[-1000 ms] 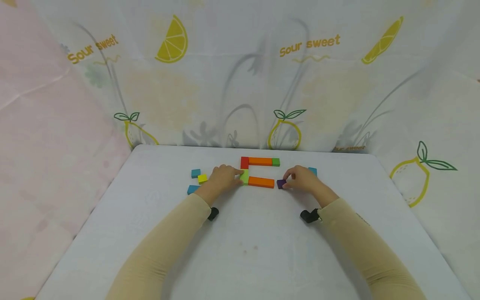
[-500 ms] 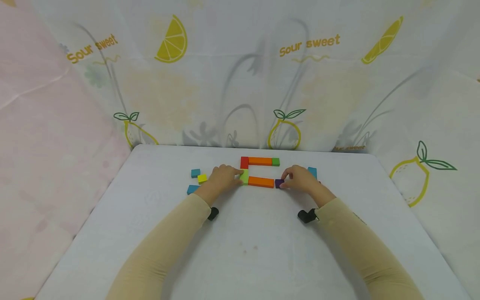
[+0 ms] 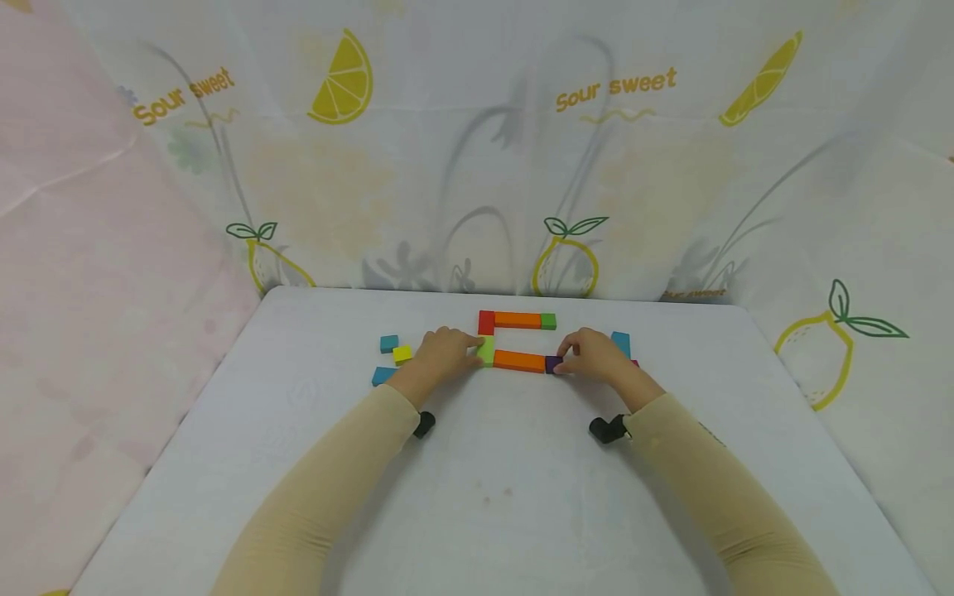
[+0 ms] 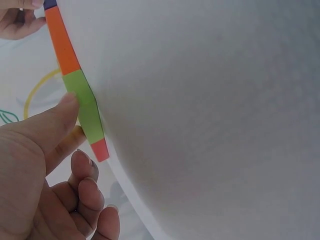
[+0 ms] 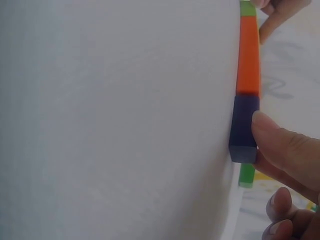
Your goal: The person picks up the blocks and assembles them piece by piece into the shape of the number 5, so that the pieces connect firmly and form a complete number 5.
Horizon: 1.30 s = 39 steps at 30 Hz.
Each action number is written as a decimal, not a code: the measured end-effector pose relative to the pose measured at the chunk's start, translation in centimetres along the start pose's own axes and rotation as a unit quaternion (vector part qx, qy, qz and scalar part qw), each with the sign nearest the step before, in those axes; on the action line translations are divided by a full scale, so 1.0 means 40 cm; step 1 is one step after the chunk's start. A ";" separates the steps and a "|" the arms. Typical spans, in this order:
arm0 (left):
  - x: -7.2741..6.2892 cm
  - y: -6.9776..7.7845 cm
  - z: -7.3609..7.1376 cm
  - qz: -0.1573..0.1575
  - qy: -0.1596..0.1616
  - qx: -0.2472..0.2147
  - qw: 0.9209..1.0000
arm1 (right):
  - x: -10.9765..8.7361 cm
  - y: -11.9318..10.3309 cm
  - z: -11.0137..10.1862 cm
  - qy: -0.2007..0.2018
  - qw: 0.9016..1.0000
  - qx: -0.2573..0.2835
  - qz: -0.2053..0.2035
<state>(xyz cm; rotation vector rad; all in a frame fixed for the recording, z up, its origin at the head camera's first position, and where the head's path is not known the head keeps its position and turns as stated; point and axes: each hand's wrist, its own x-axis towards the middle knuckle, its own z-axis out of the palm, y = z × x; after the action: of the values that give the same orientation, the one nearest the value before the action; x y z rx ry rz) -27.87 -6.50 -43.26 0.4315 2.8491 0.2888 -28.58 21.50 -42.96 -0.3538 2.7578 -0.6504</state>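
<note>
My left hand (image 3: 445, 353) holds a light green block (image 3: 487, 352) with thumb and index finger at its sides; the other fingers curl loosely in the left wrist view. From that block an orange bar (image 3: 519, 362) runs right to a dark purple block (image 5: 244, 120). My right hand (image 3: 596, 356) pinches this purple block between thumb and index finger, its end right against the orange bar. Behind, a red block (image 3: 486, 323) adjoins the light green one, followed by a second orange bar (image 3: 517, 320) and a small green block (image 3: 547, 321). Together they form an outline with its right side unfilled.
Left of my left hand lie a small blue block (image 3: 389, 344), a yellow block (image 3: 402, 356) and another blue block (image 3: 383, 377), partly hidden. Beyond my right hand are a blue block (image 3: 621, 341) and a sliver of magenta (image 3: 635, 362). A printed cloth (image 3: 477, 165) hangs behind the white table (image 3: 492, 463).
My right hand has slid the purple block left, closing the gap to the front orange bar. A magenta piece now shows behind the right wrist. My left hand stays in place.
</note>
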 end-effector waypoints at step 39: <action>-0.001 0.000 -0.003 -0.002 -0.008 -0.008 1.000 | -0.045 0.024 -0.085 0.044 0.999 -0.006 -0.012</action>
<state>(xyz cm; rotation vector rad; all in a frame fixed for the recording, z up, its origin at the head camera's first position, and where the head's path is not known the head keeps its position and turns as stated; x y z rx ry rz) -27.86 -6.53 -43.13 0.4218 2.8308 0.3059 -28.18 24.22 -40.09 -0.3700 2.8464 -0.6705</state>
